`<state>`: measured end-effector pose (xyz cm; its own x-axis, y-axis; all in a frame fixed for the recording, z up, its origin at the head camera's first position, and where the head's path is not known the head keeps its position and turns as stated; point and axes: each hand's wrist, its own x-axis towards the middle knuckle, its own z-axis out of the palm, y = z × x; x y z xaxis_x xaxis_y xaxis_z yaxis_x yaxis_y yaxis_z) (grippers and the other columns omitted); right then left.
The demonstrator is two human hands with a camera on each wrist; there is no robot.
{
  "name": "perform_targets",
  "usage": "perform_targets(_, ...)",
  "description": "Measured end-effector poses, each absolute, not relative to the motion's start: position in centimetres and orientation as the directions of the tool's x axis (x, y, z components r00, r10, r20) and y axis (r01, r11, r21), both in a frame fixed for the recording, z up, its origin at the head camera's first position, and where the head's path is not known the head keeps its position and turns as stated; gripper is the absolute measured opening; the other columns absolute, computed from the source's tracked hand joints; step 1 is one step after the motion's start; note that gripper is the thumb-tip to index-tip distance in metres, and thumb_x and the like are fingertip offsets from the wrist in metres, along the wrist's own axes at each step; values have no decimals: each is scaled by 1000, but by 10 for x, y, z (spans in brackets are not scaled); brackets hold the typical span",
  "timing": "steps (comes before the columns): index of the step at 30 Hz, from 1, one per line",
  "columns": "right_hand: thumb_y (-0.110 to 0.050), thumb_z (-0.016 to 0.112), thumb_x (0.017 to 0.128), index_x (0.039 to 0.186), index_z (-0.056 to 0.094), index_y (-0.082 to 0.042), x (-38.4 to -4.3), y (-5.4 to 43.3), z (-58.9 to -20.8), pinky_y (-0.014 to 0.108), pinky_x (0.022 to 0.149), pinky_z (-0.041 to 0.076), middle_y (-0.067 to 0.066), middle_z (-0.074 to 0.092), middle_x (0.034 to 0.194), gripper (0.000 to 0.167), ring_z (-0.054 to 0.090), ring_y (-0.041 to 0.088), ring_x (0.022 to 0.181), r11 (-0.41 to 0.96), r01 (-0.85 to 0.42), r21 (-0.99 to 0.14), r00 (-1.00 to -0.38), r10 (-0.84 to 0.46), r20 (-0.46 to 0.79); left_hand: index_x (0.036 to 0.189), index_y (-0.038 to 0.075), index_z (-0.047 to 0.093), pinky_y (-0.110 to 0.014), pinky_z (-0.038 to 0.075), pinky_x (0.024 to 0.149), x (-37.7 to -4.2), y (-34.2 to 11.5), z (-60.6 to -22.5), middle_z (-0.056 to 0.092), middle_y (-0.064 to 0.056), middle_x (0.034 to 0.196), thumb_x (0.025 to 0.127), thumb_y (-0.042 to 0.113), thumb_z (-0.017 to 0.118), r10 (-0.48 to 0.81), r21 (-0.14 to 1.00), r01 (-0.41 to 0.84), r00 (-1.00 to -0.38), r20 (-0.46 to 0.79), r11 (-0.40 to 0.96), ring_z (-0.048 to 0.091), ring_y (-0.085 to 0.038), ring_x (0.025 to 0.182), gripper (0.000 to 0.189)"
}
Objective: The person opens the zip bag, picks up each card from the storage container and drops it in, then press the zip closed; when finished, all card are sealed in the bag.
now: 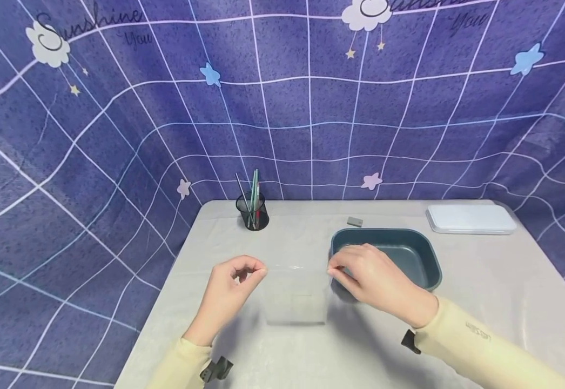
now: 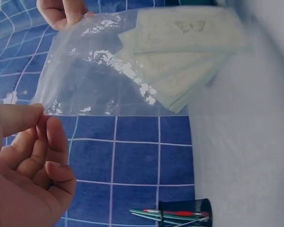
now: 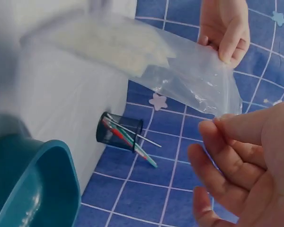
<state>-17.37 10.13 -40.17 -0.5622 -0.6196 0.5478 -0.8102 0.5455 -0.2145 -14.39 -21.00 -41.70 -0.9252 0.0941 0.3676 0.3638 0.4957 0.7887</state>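
A clear plastic bag (image 1: 296, 302) hangs upright over the table between my two hands. My left hand (image 1: 236, 283) pinches its top left corner between thumb and forefinger. At the opposite top corner, my right hand (image 1: 367, 275) pinches the edge the same way. Inside, near the bottom, lie several pale flat packets (image 2: 180, 61), fanned over one another, as the left wrist view shows. The upper half of the bag (image 2: 94, 71) holds nothing visible. Whether its mouth is sealed I cannot tell.
Behind my right hand stands a dark teal basin (image 1: 404, 259). A black mesh pen cup (image 1: 258, 219) with pens is at the back left. A small grey block (image 1: 355, 221) lies behind the basin, and a white flat case (image 1: 472, 219) at the back right of the table (image 1: 204, 237).
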Motion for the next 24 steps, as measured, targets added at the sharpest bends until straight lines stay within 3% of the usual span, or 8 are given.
perform_targets(5,-12,74,95,89,72,-18,-192,90,-409,33,72,53,-15,64,82,8,57,4,73,591,-743,-314,-665,-600,444,92,15,78,-27,47,74,-162,-215,-430,72,9,85,94,20,78,77,800,306,-947,312,516,63,-14,78,6)
perform_targets(10,-14,71,97,89,72,-18,-228,80,-423,34,72,51,-14,61,79,9,54,6,72,646,-694,-317,-719,-601,348,95,14,78,-32,49,78,-202,-218,-452,74,9,87,95,20,77,67,777,286,-951,302,561,66,-13,84,6)
perform_targets(18,-9,69,96,81,69,-15,-290,66,-438,33,64,46,-11,56,71,16,50,8,65,637,-702,-318,-704,-689,174,94,9,78,-37,52,82,-259,-221,-483,74,5,86,93,15,78,48,753,248,-960,277,610,66,-16,82,7)
perform_targets(22,-8,72,94,79,69,-13,-310,60,-446,35,68,48,-9,58,72,16,50,11,66,653,-703,-282,-694,-716,76,94,8,78,-35,52,76,-277,-218,-497,74,3,85,93,13,77,44,756,177,-980,193,630,64,-14,77,6)
perform_targets(24,-9,73,94,80,70,-14,-318,57,-452,42,77,52,-8,61,74,15,51,12,69,677,-692,-253,-704,-710,27,94,8,79,-33,52,73,-284,-217,-504,73,2,85,93,12,76,40,752,141,-988,151,644,63,-14,74,5)
